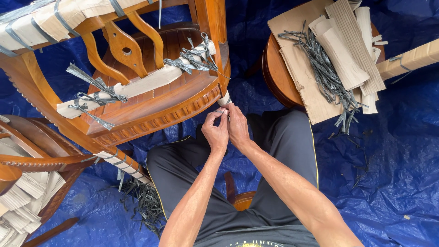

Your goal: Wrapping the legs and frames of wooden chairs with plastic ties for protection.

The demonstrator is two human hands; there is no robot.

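Both hands met at the paper-wrapped chair leg point(224, 99): the left hand point(216, 131) and right hand point(237, 124) had their fingers pinched shut on a grey plastic strap point(221, 110) there. The wooden chair point(151, 87) lay just beyond the left hand, while cardboard pieces point(338, 55) and loose straps point(325, 68) sat on a round stool point(274, 77) beyond the right hand.

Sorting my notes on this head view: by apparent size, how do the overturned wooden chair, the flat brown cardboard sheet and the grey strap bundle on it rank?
1. Overturned wooden chair
2. Flat brown cardboard sheet
3. Grey strap bundle
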